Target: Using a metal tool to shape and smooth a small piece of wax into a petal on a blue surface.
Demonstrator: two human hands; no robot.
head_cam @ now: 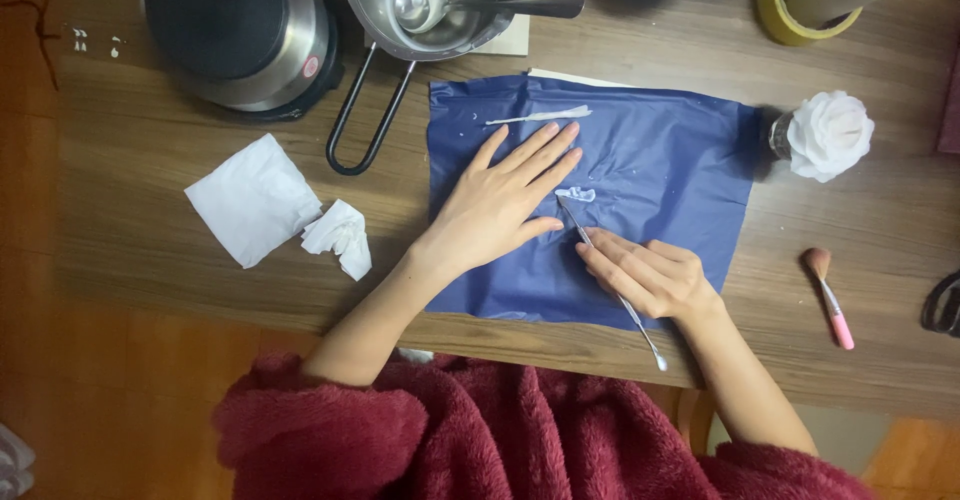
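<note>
The left hand (497, 205) lay flat and empty on the blue sheet (660, 160). The right hand (645, 275) gripped a tool (610, 280), its tip at the white piece (576, 195); a low, gentle angle seemed best.

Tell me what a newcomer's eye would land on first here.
The blue sheet spread mid-table draws the eye, with the left hand pressed flat on it and the right hand holding a thin metal tool whose tip meets a small white blob. Next, the white flower by the sheet's right edge and the pot with a spoon at the top.
</note>
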